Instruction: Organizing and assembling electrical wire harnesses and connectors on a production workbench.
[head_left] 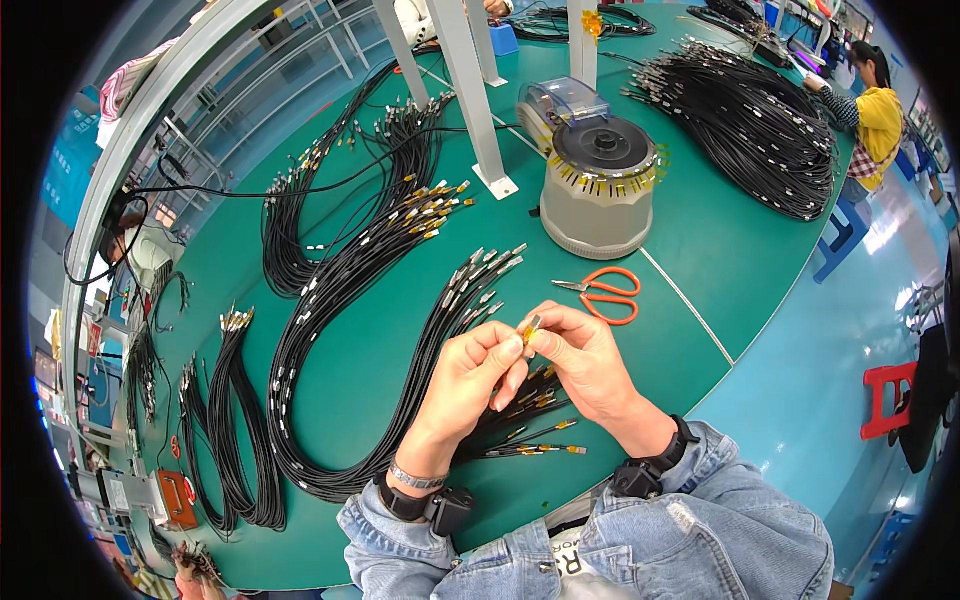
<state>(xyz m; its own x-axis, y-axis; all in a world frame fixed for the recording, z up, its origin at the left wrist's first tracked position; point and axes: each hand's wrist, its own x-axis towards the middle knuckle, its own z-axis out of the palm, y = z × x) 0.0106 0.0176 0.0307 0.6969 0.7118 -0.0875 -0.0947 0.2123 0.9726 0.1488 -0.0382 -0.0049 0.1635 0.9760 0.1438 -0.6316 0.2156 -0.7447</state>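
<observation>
A small yellow-tipped connector end [529, 328] is pinched between the fingertips of both hands, held just above a green worktable [720, 250]. The left hand [468, 375] grips it from the left with thumb and forefinger closed on it; the right hand [585, 358] closes on it from the right, fingers curled. Both wrists wear dark bands, and denim sleeves come in from the lower edge.

Directly beneath the hands lies a fan of black cables with yellow-marked ends [530, 420]. Left of the hands, long black cable bundles [330, 330] loop across the table, their metal ends pointing toward the hands. Just beyond the right hand lie orange-handled scissors [608, 294]. Farther beyond the scissors stands a round grey tape dispenser [598, 185] ringed with yellow strips. Well beyond, to the right, sits a large heap of black cables [750, 120], with another person in a yellow top [878, 120] beside it.
</observation>
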